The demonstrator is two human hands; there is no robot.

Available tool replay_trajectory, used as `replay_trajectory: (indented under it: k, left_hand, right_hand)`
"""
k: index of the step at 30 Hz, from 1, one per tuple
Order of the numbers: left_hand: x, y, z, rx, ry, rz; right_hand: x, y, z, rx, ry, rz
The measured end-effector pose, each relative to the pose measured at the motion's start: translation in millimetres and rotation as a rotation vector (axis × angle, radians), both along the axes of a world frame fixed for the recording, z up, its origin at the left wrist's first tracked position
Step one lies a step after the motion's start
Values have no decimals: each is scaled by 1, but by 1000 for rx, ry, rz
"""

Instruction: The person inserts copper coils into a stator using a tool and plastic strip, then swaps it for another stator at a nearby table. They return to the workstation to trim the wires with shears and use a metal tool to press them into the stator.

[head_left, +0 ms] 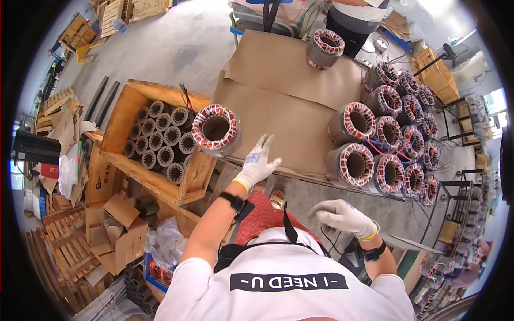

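Both hands wear white gloves and hold nothing. Left hand is spread open, fingers resting on the near edge of the cardboard-covered counter, just right of a wound stator that sits at the counter's corner, bore up, probably so its copper coils stay clear. Right hand hangs loosely curled below the counter edge. Beyond it, more wound stators stand clustered upright. Left of the left hand, a wooden crate holds bare cores.

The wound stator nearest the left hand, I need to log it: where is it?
Head view, left of centre: wound stator on the cardboard-covered table's left corner, beside the wooden crate.
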State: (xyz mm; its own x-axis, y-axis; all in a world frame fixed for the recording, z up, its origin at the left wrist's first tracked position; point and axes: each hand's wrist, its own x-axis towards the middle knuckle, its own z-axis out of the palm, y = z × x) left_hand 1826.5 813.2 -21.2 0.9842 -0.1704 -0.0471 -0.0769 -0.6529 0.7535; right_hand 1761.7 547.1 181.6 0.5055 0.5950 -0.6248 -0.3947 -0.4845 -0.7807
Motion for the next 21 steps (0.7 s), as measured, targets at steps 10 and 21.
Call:
replay_trajectory:
  k: [10,21]
  left_hand:
    - [126,2,-91,371,-268,90]
    - [133,7,-84,268,-197,138]
  right_hand:
    - [75,14,-10,-135,-40,-801]
    - [471,44,-89,-855,-1097,-53]
